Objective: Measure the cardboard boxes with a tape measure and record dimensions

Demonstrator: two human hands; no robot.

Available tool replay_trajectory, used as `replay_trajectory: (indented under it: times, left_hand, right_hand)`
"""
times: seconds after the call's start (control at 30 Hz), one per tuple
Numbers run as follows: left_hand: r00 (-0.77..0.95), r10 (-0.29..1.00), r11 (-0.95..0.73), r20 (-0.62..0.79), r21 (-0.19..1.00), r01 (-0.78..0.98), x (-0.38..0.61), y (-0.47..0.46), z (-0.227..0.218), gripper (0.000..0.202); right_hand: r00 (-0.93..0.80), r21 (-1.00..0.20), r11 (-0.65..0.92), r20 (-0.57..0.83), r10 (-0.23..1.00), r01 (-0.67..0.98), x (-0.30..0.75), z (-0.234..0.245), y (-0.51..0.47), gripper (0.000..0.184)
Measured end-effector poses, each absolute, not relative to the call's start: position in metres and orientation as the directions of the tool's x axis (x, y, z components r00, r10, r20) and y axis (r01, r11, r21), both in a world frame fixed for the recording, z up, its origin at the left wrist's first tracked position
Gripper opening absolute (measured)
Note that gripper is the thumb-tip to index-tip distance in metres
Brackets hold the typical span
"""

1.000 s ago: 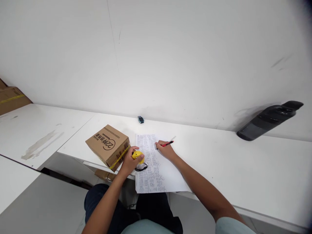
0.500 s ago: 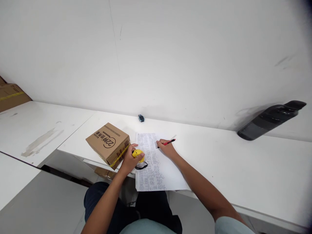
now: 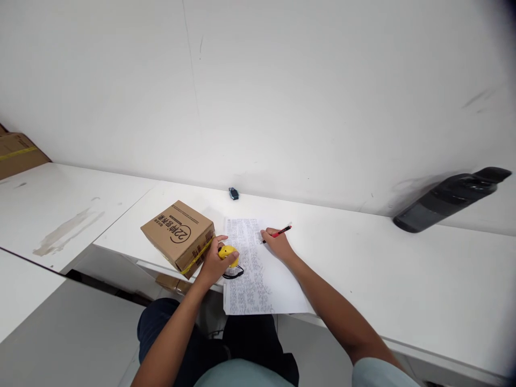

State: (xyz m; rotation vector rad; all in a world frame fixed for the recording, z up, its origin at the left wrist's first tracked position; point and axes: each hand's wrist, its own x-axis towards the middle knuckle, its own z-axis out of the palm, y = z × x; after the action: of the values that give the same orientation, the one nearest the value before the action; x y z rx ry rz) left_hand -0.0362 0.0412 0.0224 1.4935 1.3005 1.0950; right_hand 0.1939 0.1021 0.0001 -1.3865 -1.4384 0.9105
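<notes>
My left hand [image 3: 213,263] is closed around a yellow tape measure [image 3: 229,256] with a black wrist strap [image 3: 234,273]. It rests at the left edge of a sheet of paper [image 3: 288,293] covered in handwriting, close against a brown cardboard box [image 3: 181,226]. Dark printing and a yellow strip mark the box. In my right hand [image 3: 279,244] is a red pen [image 3: 281,231] with a dark tip, held over the paper just right of the written lines. Whether the tip touches the paper I cannot tell.
A small dark key fob [image 3: 234,193] lies by the wall behind the paper. To the right a black bottle [image 3: 445,199] stands against the wall. More cardboard boxes [image 3: 20,153] sit at the far left. The white desk's [image 3: 387,279] front edge runs above my lap.
The pen has tilted a little more upright, and my right hand has moved slightly up. My left hand keeps its hold on the tape measure. The view has shifted slightly.
</notes>
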Motion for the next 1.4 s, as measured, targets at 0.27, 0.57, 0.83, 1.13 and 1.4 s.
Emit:
replay_trajectory:
  times: [0.27, 0.57, 0.83, 1.13, 1.4]
  left_hand:
    - [0.065, 0.994, -0.100, 0.086, 0.965, 0.242, -0.038, 0.044, 0.014, 0.055]
    - [0.040, 0.996, -0.092, 0.085, 0.968, 0.232, -0.038, 0.043, 0.016, 0.053]
    - [0.088, 0.992, -0.112, 0.094, 0.966, 0.232, -0.040, 0.045, 0.012, 0.053]
    - [0.124, 0.982, -0.186, 0.141, 0.822, 0.538, -0.029, 0.029, 0.024, 0.060]
    - [0.187, 0.951, -0.300, 0.247, 0.586, 0.753, -0.020, -0.002, 0.027, 0.068]
  right_hand:
    - [0.081, -0.950, 0.091, 0.120, 0.989, 0.300, 0.194, 0.002, 0.101, 0.039]
    - [0.070, -0.949, 0.105, 0.132, 0.989, 0.299, 0.193, 0.002, 0.100, 0.041]
    - [0.097, -0.946, 0.097, 0.133, 0.986, 0.309, 0.194, 0.000, 0.100, 0.041]
    - [0.041, -0.888, 0.163, 0.200, 0.979, 0.429, 0.195, -0.001, 0.095, 0.041]
    - [-0.104, -0.640, 0.261, 0.273, 0.956, 0.723, 0.197, 0.008, 0.095, 0.051]
